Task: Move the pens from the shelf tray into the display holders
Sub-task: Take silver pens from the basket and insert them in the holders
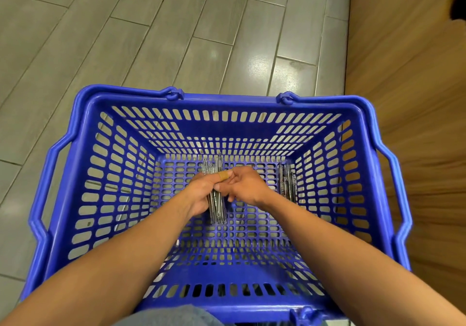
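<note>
A big blue plastic basket (pixel 83 164) with lots of holes sits on the grey tile floor (pixel 151 35). Both arms reach down inside it. The left hand (pixel 201 194) has its fingers curled tight around a bundle of thin clear pens (pixel 216 209), held just above the basket's bottom. The right hand (pixel 245 184) touches the same bundle, its fingers bent against the pens. Another little bunch of clear pens (pixel 287 179) lies on the basket bottom, just to the right of the hands.

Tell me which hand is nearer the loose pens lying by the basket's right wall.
Right. The right hand sits just left of the loose pens, apart from them; the left hand is farther left, gripping a separate bundle of pens.
</note>
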